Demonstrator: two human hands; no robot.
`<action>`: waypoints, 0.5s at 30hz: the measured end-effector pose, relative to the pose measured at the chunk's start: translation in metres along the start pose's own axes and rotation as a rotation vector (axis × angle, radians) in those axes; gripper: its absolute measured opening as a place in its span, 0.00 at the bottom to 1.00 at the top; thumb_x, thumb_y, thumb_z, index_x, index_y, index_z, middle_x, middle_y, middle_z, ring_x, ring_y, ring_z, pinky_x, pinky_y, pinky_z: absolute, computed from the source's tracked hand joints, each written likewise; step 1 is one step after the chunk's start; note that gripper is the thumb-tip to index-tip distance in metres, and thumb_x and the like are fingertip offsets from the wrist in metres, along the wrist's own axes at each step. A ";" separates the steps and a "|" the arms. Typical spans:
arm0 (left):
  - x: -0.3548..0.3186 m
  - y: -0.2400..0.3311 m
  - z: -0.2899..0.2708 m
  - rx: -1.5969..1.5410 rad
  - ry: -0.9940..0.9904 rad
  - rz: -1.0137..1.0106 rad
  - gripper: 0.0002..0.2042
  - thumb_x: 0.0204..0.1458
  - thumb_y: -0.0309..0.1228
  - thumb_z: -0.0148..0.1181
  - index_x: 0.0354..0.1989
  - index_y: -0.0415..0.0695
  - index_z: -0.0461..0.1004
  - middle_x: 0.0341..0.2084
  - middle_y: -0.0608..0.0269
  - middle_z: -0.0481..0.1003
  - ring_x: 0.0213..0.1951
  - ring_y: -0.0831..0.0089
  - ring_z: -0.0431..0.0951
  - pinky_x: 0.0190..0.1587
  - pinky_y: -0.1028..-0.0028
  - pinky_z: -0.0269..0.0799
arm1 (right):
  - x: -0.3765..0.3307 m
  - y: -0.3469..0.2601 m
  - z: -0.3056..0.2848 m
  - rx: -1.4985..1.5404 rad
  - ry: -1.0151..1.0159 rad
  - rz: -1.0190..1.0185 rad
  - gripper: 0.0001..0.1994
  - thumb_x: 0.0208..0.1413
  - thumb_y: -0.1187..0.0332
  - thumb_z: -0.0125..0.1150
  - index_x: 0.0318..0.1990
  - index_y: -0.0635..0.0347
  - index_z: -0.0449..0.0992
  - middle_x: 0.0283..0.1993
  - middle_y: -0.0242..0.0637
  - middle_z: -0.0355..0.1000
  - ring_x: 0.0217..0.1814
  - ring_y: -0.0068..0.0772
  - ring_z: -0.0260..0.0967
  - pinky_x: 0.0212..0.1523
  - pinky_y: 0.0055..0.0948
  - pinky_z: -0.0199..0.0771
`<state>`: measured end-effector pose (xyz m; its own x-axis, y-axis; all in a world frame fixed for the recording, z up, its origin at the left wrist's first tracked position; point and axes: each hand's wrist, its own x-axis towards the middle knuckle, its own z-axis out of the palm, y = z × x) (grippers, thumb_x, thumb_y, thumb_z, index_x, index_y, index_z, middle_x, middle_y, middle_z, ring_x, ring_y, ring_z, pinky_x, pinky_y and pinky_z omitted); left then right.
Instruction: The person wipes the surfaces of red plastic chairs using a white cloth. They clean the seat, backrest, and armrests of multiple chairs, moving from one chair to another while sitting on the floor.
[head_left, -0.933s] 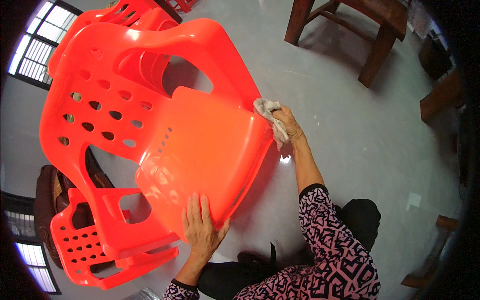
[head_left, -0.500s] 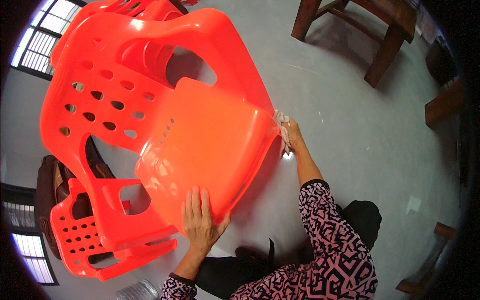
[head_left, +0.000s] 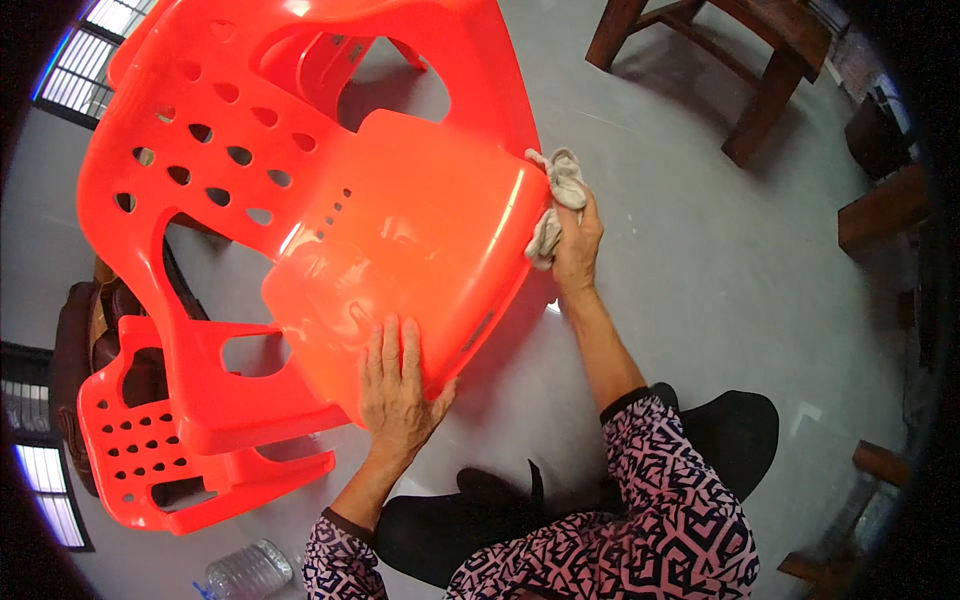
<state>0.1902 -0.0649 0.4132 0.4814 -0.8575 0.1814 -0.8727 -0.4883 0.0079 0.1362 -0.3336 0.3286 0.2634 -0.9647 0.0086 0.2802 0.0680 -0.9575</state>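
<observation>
A large glossy orange-red plastic armchair (head_left: 400, 200) fills the left and middle of the view, its seat toward me and its backrest, pierced with drop-shaped holes, to the left. My left hand (head_left: 402, 385) lies flat on the near corner of the seat, fingers stretched out. At the seat's right front corner, my right hand (head_left: 577, 240) grips a crumpled whitish cloth (head_left: 562, 180) pressed against the edge. Part of the cloth bulges out above and beside the fingers, which are partly hidden.
A smaller orange-red chair (head_left: 145, 450) stands at lower left, beside dark brown furniture (head_left: 75, 345). Near my left sleeve lies a clear plastic bottle (head_left: 248, 572). A wooden stool or bench (head_left: 765, 70) stands far right, with more wooden pieces (head_left: 885, 210) along the right rim. Grey shiny floor (head_left: 700, 270) lies between.
My right hand and the cloth have moved up along the seat's front edge, and more of the cloth shows. My left hand stays on the seat. The whole view has shifted slightly.
</observation>
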 end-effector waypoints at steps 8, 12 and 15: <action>0.003 0.009 0.000 -0.001 -0.030 -0.023 0.43 0.41 0.44 0.69 0.66 0.42 0.58 0.64 0.48 0.58 0.64 0.51 0.59 0.62 0.54 0.57 | -0.098 0.006 0.014 -0.441 -0.082 -0.685 0.19 0.49 0.73 0.58 0.51 0.57 0.75 0.57 0.43 0.63 0.58 0.47 0.57 0.58 0.44 0.61; 0.000 0.009 -0.004 0.001 -0.012 -0.002 0.43 0.41 0.44 0.69 0.66 0.42 0.58 0.64 0.48 0.59 0.64 0.51 0.59 0.62 0.55 0.58 | -0.071 -0.018 0.010 -0.632 -0.174 -0.851 0.15 0.48 0.75 0.57 0.46 0.56 0.78 0.57 0.46 0.63 0.60 0.53 0.56 0.59 0.47 0.62; -0.002 0.007 -0.002 -0.024 -0.014 0.011 0.44 0.39 0.43 0.70 0.66 0.42 0.57 0.65 0.49 0.58 0.65 0.51 0.58 0.62 0.55 0.57 | -0.023 -0.021 0.013 -0.607 -0.051 -0.707 0.16 0.47 0.77 0.57 0.45 0.57 0.78 0.55 0.46 0.67 0.58 0.53 0.58 0.59 0.45 0.62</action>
<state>0.1828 -0.0665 0.4148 0.4729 -0.8650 0.1681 -0.8795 -0.4750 0.0299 0.1362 -0.3098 0.3523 0.2601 -0.7177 0.6459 -0.1353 -0.6894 -0.7116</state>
